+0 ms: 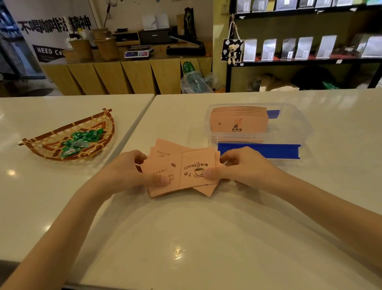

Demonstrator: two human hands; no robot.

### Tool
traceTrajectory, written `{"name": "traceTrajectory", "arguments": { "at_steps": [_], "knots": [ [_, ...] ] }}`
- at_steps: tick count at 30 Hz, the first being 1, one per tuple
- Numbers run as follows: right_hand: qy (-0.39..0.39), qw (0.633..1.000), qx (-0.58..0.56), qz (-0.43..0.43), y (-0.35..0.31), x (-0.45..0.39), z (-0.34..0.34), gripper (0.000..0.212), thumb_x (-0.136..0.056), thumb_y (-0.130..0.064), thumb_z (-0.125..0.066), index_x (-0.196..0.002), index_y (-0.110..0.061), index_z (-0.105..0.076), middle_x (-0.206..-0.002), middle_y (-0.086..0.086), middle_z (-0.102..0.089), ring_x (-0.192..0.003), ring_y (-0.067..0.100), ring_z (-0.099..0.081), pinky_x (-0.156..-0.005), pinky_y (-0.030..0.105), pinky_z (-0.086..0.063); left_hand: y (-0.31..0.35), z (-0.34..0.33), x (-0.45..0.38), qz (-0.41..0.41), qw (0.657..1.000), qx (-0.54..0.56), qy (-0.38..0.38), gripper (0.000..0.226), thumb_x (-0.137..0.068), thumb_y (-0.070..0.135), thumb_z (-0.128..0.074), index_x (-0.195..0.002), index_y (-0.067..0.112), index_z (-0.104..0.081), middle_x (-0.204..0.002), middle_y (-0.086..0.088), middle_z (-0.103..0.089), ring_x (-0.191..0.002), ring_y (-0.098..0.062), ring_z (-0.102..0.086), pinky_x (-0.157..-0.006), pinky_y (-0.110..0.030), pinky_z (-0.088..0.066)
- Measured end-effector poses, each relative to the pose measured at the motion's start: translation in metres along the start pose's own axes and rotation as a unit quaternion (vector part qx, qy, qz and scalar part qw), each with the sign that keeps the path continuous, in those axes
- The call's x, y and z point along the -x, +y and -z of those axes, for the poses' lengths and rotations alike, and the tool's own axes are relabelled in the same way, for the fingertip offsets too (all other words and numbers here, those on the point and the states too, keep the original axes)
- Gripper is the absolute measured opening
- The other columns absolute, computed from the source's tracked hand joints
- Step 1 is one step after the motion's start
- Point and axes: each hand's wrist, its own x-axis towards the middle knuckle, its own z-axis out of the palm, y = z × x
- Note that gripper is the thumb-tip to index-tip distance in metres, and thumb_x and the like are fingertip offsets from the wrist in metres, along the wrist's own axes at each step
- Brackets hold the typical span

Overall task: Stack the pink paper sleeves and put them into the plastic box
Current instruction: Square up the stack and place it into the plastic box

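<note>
A loose, fanned bunch of pink paper sleeves with black coffee print lies on the white table between my hands. My left hand grips its left end, thumb on top. My right hand pinches its right end. Just behind and to the right stands the clear plastic box with blue clip handles. A neat stack of pink sleeves stands on edge inside it, at its left side.
A woven bamboo basket with green wrapped candies sits on the adjoining table to the left. A seam runs between the two tables. Beyond are a wooden counter and dark shelves of bags.
</note>
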Motion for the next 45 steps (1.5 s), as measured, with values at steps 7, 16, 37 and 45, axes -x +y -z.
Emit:
{"name": "traceTrajectory", "arguments": {
  "at_steps": [7, 16, 37, 45],
  "knots": [
    [0.002, 0.999, 0.022, 0.044, 0.002, 0.011, -0.002, 0.043, -0.061, -0.05, -0.073, -0.096, -0.028, -0.061, -0.082, -0.016, -0.061, -0.069, 0.005, -0.058, -0.054, 0.016, -0.044, -0.013, 0.003, 0.013, -0.099, 0.992, 0.073, 0.004, 0.093, -0.011, 0.063, -0.074, -0.091, 0.027, -0.046, -0.093, 0.013, -0.06, -0.087, -0.007, -0.059, -0.058, -0.02, -0.054],
    [-0.008, 0.992, 0.055, 0.112, 0.002, 0.017, -0.006, 0.081, -0.054, -0.047, -0.079, -0.123, -0.039, -0.037, -0.105, -0.021, -0.047, -0.087, 0.001, -0.049, -0.078, 0.019, -0.046, -0.019, -0.003, 0.03, -0.206, 0.974, 0.087, 0.031, 0.067, -0.037, 0.03, -0.087, -0.089, 0.026, -0.046, -0.094, 0.007, -0.064, -0.086, -0.016, -0.065, -0.072, -0.03, -0.059],
    [0.127, 0.966, 0.101, 0.202, 0.055, 0.069, 0.05, 0.058, -0.043, -0.062, -0.071, -0.097, -0.057, -0.05, -0.131, -0.038, -0.022, -0.123, -0.019, -0.004, -0.091, 0.005, -0.023, 0.048, -0.052, 0.031, -0.325, 0.944, 0.055, -0.02, 0.05, -0.055, 0.028, -0.083, -0.094, 0.035, -0.052, -0.094, 0.023, -0.061, -0.094, 0.0, -0.057, -0.085, -0.02, -0.047],
    [0.129, 0.981, 0.075, 0.126, 0.079, 0.074, 0.062, 0.055, -0.051, -0.047, -0.08, -0.095, -0.05, -0.047, -0.135, -0.027, -0.022, -0.127, -0.007, -0.006, -0.107, 0.03, -0.024, 0.067, -0.085, 0.012, -0.33, 0.94, 0.071, -0.05, 0.055, -0.049, 0.035, -0.081, -0.097, 0.037, -0.053, -0.103, 0.015, -0.062, -0.097, -0.007, -0.057, -0.087, -0.027, -0.048]
  ]
}}
